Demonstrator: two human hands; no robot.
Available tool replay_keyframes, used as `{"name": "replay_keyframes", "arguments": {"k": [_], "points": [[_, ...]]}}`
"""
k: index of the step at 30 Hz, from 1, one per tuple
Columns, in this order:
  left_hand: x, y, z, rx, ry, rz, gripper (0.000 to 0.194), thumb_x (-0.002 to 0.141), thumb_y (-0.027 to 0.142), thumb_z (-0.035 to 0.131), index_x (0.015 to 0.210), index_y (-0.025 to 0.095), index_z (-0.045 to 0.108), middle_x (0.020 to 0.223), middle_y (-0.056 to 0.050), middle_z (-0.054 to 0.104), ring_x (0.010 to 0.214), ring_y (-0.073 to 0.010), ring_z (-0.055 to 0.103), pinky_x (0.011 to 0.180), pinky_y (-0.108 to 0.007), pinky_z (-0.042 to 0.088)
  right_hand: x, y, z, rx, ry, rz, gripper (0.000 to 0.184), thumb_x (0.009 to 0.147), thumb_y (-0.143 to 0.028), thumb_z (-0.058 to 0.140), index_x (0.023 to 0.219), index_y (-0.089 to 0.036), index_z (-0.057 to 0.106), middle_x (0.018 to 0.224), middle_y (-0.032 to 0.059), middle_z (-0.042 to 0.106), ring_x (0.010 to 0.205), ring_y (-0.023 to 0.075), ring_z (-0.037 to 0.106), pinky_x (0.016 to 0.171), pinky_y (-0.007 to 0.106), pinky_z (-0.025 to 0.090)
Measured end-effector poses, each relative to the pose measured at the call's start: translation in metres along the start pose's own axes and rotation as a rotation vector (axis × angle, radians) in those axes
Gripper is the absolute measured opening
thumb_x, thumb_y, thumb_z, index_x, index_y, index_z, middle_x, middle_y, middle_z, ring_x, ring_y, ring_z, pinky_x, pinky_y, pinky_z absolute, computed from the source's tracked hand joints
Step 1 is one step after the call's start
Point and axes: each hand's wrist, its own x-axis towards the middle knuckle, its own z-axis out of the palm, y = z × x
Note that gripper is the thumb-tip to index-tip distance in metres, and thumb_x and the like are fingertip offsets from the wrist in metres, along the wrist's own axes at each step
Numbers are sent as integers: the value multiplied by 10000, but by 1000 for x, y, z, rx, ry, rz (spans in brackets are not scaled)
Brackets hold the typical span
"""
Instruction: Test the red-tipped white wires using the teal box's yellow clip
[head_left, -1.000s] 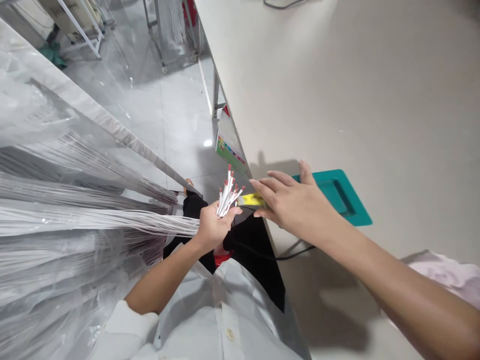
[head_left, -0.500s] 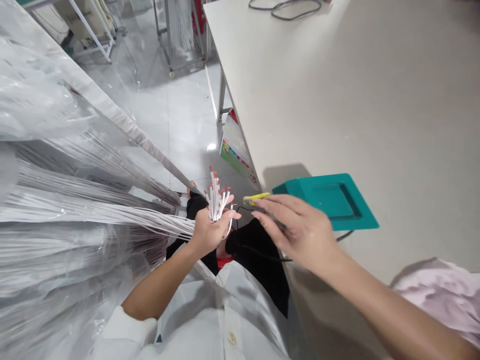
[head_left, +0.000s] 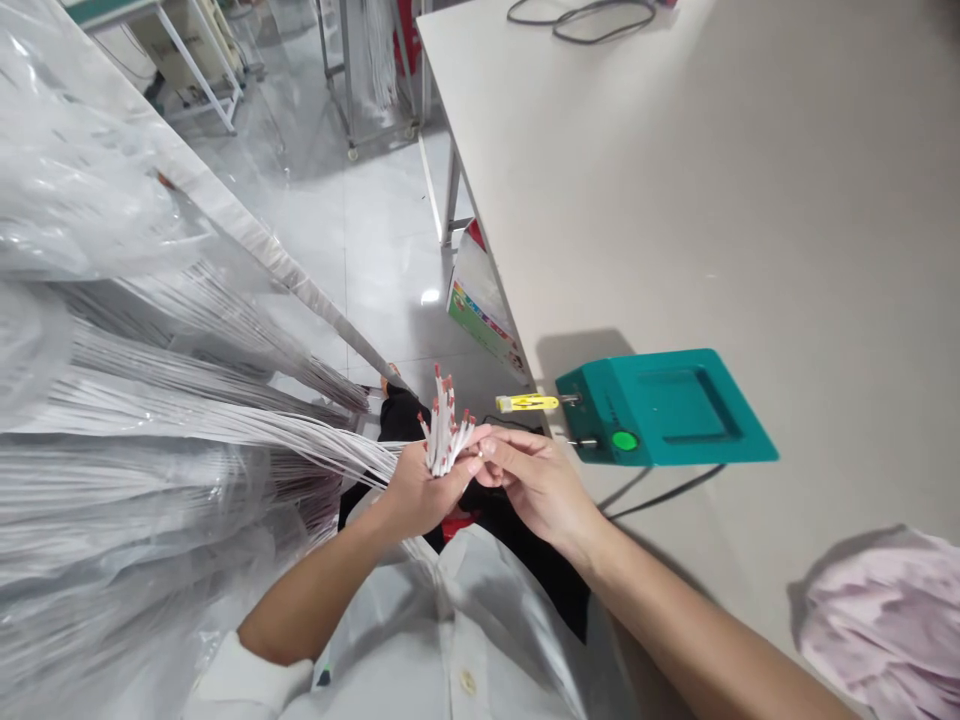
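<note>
My left hand is closed around a bundle of white wires with reddish, coppery ends pointing up and away. The long part of the bundle trails off to the left. Right beside it, my right hand pinches thumb and forefinger together on what looks like the tip of one white wire, mostly covered by the fingers. Just beyond the right hand, a yellow clip sticks out from a metal post on a teal box, over the table edge. A green button shows on the box's sloped front.
Bundles of wires under clear plastic fill the left side. The pale table carries a coiled black cable and a pink cloth. A printed carton stands on the floor by the table leg.
My right hand has left the yellow clip and come down and left to my left hand, pinching at the bundle's side. The clip stays at the teal box, whose front is now uncovered.
</note>
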Motion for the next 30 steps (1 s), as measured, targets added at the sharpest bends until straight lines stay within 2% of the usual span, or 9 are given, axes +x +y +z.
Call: {"name": "replay_keyframes", "arguments": {"k": [3,7,10,15,18,21,25,27,30], "points": [[1,-3,0,-6,39,-62,412,763,349,585,1116,142,628,562,4,593,392,-70,418,404,-208,350,-3,0,-2,-270,62,-92,241,769,-393,607,711,-167,666,615,12,562,550,117,515,501,251,422],[3,-3,1,-5,225,-68,477,745,379,609,1132,100,598,775,-59,658,443,-65,445,455,-220,382,-8,-2,-7,-727,337,-523,217,780,-270,606,969,-193,679,822,51,596,701,150,574,672,304,480],[4,-2,3,52,202,-47,417,754,360,602,1067,85,624,612,-12,610,441,-75,439,468,-216,375,-9,-4,-5,-818,316,-693,217,788,-203,591,989,-196,674,850,60,602,724,150,586,665,287,483],[3,-6,6,109,53,-14,200,731,313,628,704,115,636,432,56,453,418,-66,397,441,-193,334,-4,-6,3,-666,223,-582,122,809,-237,575,740,-189,664,690,24,594,629,129,561,576,253,466],[2,-8,5,55,75,-20,223,720,340,643,734,117,647,453,46,496,426,-72,437,448,-195,356,-3,-3,2,-543,250,-461,202,817,-303,569,656,-199,631,679,19,602,601,129,558,556,255,461],[3,-7,3,-47,127,-23,312,752,397,604,866,115,670,628,-27,657,484,-101,550,502,-221,432,-3,-1,0,-443,234,-372,240,820,-350,559,638,-203,612,727,18,613,491,98,509,453,240,412],[6,-7,-2,-164,338,-20,363,757,428,600,930,117,675,776,-88,719,695,-174,661,670,-277,502,-5,-2,-1,-414,194,-369,273,834,-355,539,611,-202,580,715,19,576,528,109,531,458,239,414],[7,-5,-3,-172,430,-2,355,771,425,587,942,128,674,760,-73,717,647,-151,648,630,-258,492,-5,-1,-1,-446,186,-377,276,839,-346,531,607,-201,567,716,23,565,596,127,558,503,245,436],[5,-1,1,-105,426,30,309,780,385,581,941,140,678,729,-41,699,515,-97,571,532,-228,446,-5,4,-1,-535,138,-413,254,848,-317,524,629,-199,574,699,24,564,658,140,563,585,260,458]]}}
